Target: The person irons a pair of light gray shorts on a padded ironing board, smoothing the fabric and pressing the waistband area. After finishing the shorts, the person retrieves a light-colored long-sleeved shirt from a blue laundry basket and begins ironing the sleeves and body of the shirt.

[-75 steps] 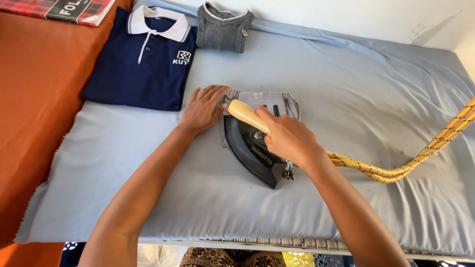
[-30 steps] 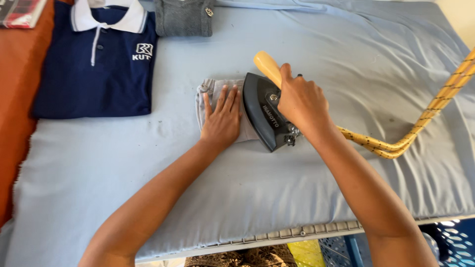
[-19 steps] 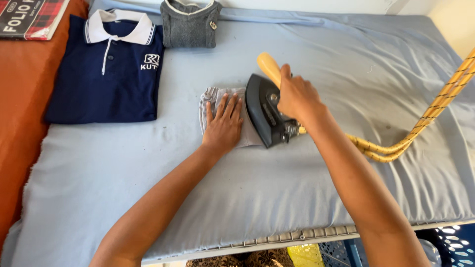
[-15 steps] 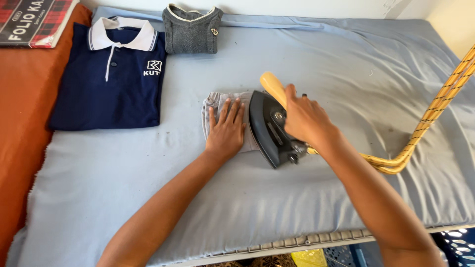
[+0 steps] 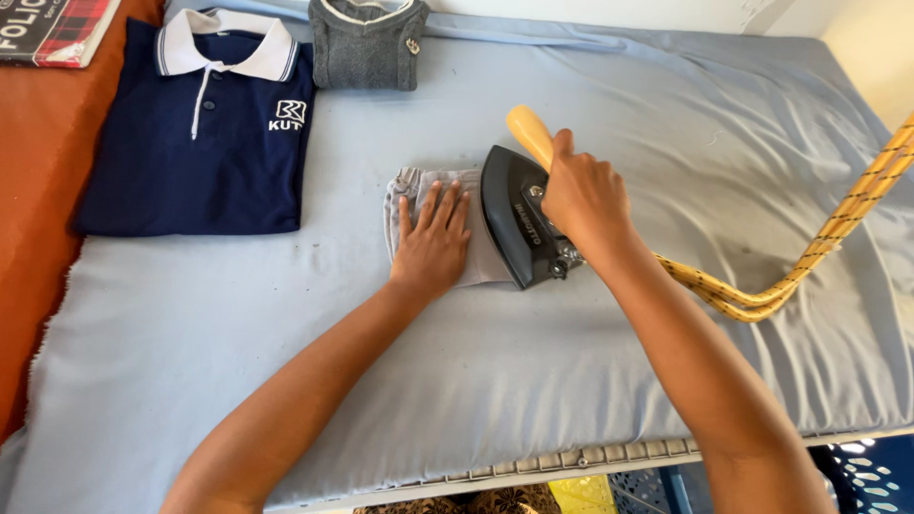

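The small folded grey cloth [image 5: 433, 227] lies near the middle of the pale blue sheet [image 5: 476, 381], and my left hand [image 5: 433, 243] presses flat on it, fingers spread and pointing toward twelve o'clock, holding nothing. Just at three o'clock from that hand sits the black iron [image 5: 519, 228], its edge on the right side of the cloth. My right hand [image 5: 583, 195] is clenched around the iron's yellowish handle [image 5: 529, 133], which sticks out toward eleven o'clock past my knuckles. A yellow braided cord [image 5: 790, 276] runs from the iron toward three o'clock and curves up to the right edge. At ten o'clock from the cloth lies a folded navy polo shirt [image 5: 200, 143] with a white collar; at twelve o'clock, a folded grey garment [image 5: 367, 43]. An orange cloth [image 5: 33, 190] covers the far left.
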